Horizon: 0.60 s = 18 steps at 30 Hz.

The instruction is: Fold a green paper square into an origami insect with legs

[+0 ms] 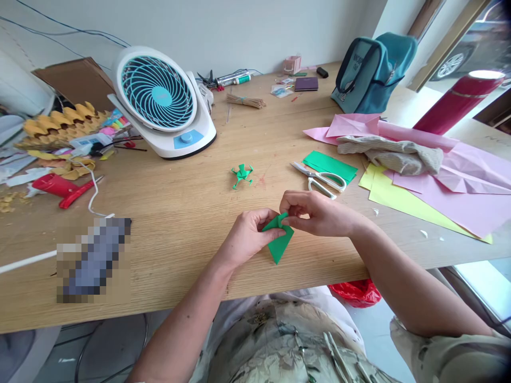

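A piece of folded green paper (280, 249) is held between both hands above the table's front part, its pointed end hanging down. My left hand (248, 235) pinches it from the left, thumb lying across the front. With thumb and fingertips, my right hand (315, 213) grips the paper's upper edge, where a small flap stands up. Beyond the hands a small green folded-paper figure (241, 174) with several thin legs rests on the wood. Scissors with white handles (325, 180) lie past my right hand, beside a stack of green paper strips (333, 166).
A white and blue fan (159, 101) stands at the back left. A red glue gun (66, 186) and a blurred-out object (93, 260) lie on the left. On the right are pink paper (471, 197), yellow paper (399, 199), grey gloves (395, 151), a red flask (455, 103) and a teal bag (371, 72).
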Available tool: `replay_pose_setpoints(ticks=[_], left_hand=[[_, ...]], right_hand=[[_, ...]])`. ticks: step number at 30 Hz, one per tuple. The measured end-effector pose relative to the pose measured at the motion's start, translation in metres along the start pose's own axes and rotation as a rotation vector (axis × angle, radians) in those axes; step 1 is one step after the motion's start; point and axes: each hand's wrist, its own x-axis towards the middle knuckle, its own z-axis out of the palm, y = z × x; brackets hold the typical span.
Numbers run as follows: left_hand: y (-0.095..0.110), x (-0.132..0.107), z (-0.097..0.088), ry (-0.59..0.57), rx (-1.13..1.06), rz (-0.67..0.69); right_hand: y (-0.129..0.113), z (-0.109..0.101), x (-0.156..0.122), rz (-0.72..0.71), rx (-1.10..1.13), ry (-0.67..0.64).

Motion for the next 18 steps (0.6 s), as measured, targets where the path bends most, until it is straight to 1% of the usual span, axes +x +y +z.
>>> replay_pose_setpoints(ticks=[2,5,9,14,18], left_hand=[[-0.0027,-0.0003,-0.0005,-0.001,0.014,0.0],[-0.0048,0.0001,-0.0012,-0.022,-0.042,-0.009],[-0.0028,0.0013,-0.0009,-0.029,-0.169,-0.039],[0.0023,0.0006,-0.0008,-0.041,-0.324,-0.065],[0.0022,-0.0004,-0.0014,-0.043,-0.375,-0.092]], right_hand=[[-0.0008,0.002,0.0002,0.05,0.035,0.034],[-0.0026,0.0037,0.0005,0.082,0.077,0.055],[-0.0013,0.0029,0.0,0.096,0.196,0.01],[0.0049,0.0004,-0.0006,0.071,0.369,-0.036],[0.0058,-0.0004,0.0,0.073,0.437,-0.045]])
